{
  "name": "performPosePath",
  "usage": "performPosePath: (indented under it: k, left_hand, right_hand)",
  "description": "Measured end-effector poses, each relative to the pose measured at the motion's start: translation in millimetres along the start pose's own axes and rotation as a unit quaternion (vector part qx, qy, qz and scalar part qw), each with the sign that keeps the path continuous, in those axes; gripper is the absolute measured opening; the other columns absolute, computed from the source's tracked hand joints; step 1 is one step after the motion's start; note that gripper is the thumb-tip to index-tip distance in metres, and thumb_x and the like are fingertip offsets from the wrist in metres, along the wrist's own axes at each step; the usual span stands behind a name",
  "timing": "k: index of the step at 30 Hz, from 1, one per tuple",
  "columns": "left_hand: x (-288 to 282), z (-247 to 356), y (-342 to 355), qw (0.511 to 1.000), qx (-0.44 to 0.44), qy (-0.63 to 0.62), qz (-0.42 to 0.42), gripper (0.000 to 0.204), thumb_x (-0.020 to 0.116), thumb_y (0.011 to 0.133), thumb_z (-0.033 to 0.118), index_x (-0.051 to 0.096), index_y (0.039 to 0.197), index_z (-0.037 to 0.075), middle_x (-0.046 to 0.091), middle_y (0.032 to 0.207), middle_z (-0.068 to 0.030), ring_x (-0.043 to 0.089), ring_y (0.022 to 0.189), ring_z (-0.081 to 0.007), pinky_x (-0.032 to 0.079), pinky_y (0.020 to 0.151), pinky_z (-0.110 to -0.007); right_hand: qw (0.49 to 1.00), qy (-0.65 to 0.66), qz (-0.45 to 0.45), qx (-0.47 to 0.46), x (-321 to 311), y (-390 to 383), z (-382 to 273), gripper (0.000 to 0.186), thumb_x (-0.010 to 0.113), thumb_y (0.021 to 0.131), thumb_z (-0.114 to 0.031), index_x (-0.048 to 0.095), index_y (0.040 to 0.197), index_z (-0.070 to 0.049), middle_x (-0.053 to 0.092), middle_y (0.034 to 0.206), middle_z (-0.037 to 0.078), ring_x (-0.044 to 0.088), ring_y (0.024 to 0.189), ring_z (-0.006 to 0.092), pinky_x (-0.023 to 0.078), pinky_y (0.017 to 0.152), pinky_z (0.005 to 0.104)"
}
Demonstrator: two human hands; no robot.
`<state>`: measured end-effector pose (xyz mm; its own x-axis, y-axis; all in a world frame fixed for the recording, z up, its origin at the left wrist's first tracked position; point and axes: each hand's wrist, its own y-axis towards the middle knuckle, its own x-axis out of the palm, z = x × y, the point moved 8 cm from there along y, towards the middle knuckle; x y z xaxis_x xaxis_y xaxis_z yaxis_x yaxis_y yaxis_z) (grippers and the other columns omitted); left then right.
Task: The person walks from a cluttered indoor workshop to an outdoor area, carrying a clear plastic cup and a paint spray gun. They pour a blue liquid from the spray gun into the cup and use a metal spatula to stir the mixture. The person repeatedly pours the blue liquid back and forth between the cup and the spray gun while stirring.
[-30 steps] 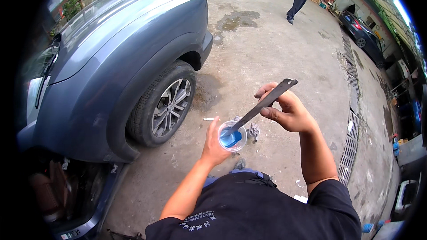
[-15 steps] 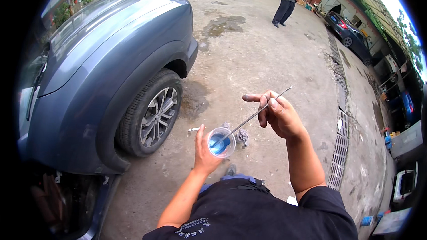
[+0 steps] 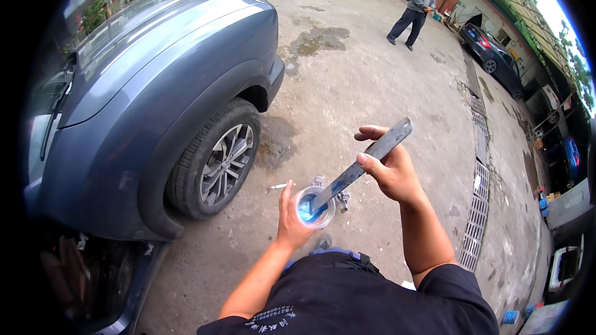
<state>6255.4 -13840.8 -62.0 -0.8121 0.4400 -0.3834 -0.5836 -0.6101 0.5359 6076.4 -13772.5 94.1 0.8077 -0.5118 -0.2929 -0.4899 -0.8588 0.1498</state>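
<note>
**Stirring blue paint in a cup beside the car**

Head view: the left hand point(image 3: 293, 220) is gripping a small clear cup point(image 3: 315, 207) of blue paint near centre. The right hand point(image 3: 392, 170), at two o'clock from it, is pinching a flat metal stir stick point(image 3: 360, 167), tip dipping into the paint. Keeping the cup level and the strokes slow should prevent splashes. A grey car point(image 3: 155, 99) is standing at nine o'clock.
</note>
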Motion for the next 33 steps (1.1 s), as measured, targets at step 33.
performPosePath:
  k: [33]
  left_hand:
    - [-1.4, -11.2, -4.7, 1.000, -0.026, 0.013, -0.004, 0.065, 0.082, 0.070, 0.018, 0.050, 0.122, -0.001, 0.046, 0.131, -0.0215, 0.029, 0.137, -0.0377, 0.032, 0.110, -0.045]
  right_hand:
    - [0.993, 0.117, -0.007, 0.035, 6.5, -1.7, 18.8, 0.029, 0.054, 0.098, -0.018, 0.057, 0.119, 0.002, 0.063, 0.113, 0.012, 0.059, 0.108, 0.0213, 0.049, 0.094, 0.0404]
